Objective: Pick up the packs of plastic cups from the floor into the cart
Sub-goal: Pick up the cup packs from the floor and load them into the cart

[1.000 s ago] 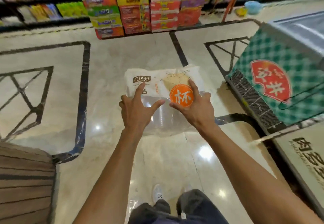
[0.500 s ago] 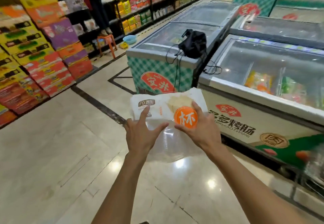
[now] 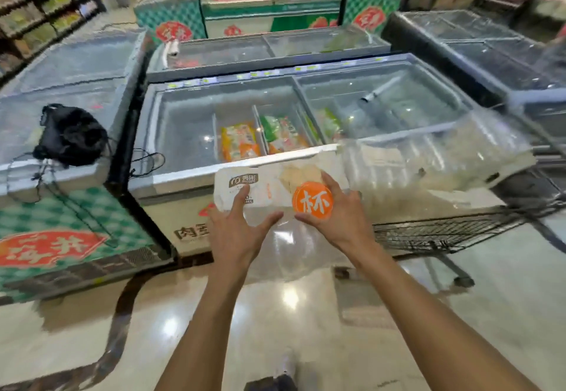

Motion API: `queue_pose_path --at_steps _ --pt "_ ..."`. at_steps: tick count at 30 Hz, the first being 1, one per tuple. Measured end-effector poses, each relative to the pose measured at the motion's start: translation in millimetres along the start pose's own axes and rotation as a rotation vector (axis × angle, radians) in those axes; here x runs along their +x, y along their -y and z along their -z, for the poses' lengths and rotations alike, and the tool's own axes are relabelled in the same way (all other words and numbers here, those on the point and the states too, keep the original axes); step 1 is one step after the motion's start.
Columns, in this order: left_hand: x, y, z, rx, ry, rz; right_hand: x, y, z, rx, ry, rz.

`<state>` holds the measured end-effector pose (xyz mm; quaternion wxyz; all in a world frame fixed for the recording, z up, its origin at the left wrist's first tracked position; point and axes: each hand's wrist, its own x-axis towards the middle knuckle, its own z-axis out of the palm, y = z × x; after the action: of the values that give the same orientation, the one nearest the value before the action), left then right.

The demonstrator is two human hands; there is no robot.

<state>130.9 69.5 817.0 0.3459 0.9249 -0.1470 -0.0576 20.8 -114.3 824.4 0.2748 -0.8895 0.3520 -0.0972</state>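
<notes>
We hold one pack of plastic cups (image 3: 275, 190) up in front of us w/ both hands, clear of the floor (image 3: 306, 314). Our left hand (image 3: 237, 233) grips its left part, index finger up over the white label, thumb stretched across the clear film. Our right hand (image 3: 340, 217) grips the right part, thumb under the round orange sticker, fingers along its right edge. The pack sits just left of the wire cart (image 3: 444, 234), roughly level w/ the cart's rim. Inside the cart lie more clear packs (image 3: 428, 157), heaped above the rim; the frame is blurred there, so it's probably two or more, but we can't tell the count. Behind the held pack stands a glass-topped chest freezer (image 3: 245, 121) w/ orange and green food packets inside. On the freezer to the left (image 3: 61, 213), green-checked w/ a red badge, rests a black bag (image 3: 72, 136) w/ cords trailing over the edge.
</notes>
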Motion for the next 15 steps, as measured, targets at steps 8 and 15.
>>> queue_pose_path --at_steps 8,15 --pt "80 -95 -109 0.003 0.207 -0.227 65 -95 46 -0.026 -0.147 -0.304" --pt "93 -183 -197 0.057 0.356 -0.361 89 -175 95 -0.019 -0.194 -0.498"
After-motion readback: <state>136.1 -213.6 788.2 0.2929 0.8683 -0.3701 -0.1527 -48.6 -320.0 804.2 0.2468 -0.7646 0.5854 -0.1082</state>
